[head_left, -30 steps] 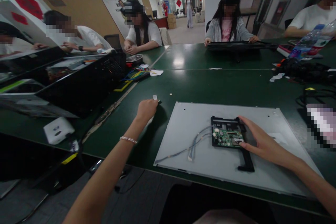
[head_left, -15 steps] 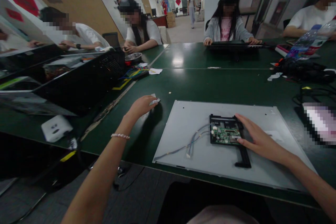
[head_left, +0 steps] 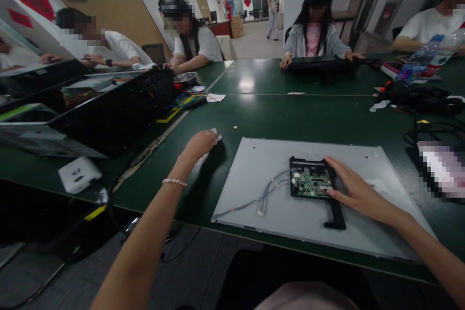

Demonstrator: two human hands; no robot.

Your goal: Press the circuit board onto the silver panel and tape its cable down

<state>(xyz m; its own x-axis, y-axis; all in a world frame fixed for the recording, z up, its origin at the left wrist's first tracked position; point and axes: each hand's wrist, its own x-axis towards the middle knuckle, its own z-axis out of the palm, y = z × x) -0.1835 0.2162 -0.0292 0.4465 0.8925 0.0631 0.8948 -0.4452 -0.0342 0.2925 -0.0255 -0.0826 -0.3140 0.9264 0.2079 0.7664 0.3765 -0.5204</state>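
1. By the counter's (head_left: 298,116) near edge, a grey panel (head_left: 271,160) carries a black bracket (head_left: 337,215) and green circuit board (head_left: 308,187), their printing too small to read.
2. The right hand (head_left: 358,194) spreads wide against the bracket's right side.
3. The left hand (head_left: 199,145) pinches a pale scrap (head_left: 218,138).
4. Past the counter's far edge, a wall sign (head_left: 169,2) partly reads "大数据科技".

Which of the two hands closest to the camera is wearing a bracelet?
The left hand, the one at the small white scrap: a pale beaded bracelet circles its wrist. The right hand, touching the black frame, has a bare wrist.
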